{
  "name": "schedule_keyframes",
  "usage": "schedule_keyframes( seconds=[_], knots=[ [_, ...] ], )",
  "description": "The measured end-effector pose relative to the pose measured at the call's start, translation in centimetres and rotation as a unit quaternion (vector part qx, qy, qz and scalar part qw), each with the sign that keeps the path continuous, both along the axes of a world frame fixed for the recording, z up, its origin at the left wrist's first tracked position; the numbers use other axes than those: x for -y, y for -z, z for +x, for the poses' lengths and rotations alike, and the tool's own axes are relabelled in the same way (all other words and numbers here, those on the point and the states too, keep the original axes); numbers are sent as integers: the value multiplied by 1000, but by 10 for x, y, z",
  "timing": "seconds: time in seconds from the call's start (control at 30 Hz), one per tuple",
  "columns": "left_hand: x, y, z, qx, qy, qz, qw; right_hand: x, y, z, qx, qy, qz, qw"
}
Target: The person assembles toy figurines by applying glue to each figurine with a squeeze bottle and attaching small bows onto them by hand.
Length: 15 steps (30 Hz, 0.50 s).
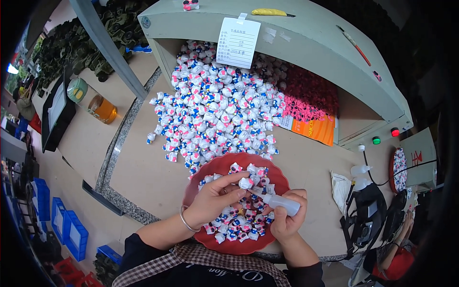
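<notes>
Between the thumb and fingers of my left hand (pixel 215 201) is a small white figurine (pixel 245 183) with pink and dark details. My right hand (pixel 290 217) grips a translucent white squeeze bottle (pixel 283 204), its thin nozzle pointing at the figurine and close to it. Whether the tip touches cannot be made out. Both hands are over a red scalloped bowl (pixel 193 181) holding many figurines in white, blue and pink. Behind the bowl spreads a large heap of white, blue and pink figurines (pixel 215 107), running back under a grey-green shelf.
Small bright pink pieces (pixel 311 98) lie beside the heap, by an orange packet (pixel 318 130). A paper label (pixel 238 43) hangs from the shelf (pixel 306 38). A drink bottle (pixel 101 109) stands at left. Black bags (pixel 369 215) and squeeze bottles (pixel 360 170) occupy the right side.
</notes>
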<state>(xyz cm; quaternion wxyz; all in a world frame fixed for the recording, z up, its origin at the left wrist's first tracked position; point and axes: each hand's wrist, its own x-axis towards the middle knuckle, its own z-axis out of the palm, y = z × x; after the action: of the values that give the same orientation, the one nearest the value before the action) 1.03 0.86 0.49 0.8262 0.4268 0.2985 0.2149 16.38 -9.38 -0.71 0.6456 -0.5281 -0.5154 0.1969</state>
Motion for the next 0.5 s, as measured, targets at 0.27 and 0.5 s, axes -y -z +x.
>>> schedule_keyframes(
  seconds=[0.27,0.5],
  knots=[
    [0,6,-2,-10,-20,41,999,0,0,3,-6,7,-2,1000],
    [1,-4,4,-10,-31,35,999,-3,-13,16,-214,82,-28,973]
  ],
)
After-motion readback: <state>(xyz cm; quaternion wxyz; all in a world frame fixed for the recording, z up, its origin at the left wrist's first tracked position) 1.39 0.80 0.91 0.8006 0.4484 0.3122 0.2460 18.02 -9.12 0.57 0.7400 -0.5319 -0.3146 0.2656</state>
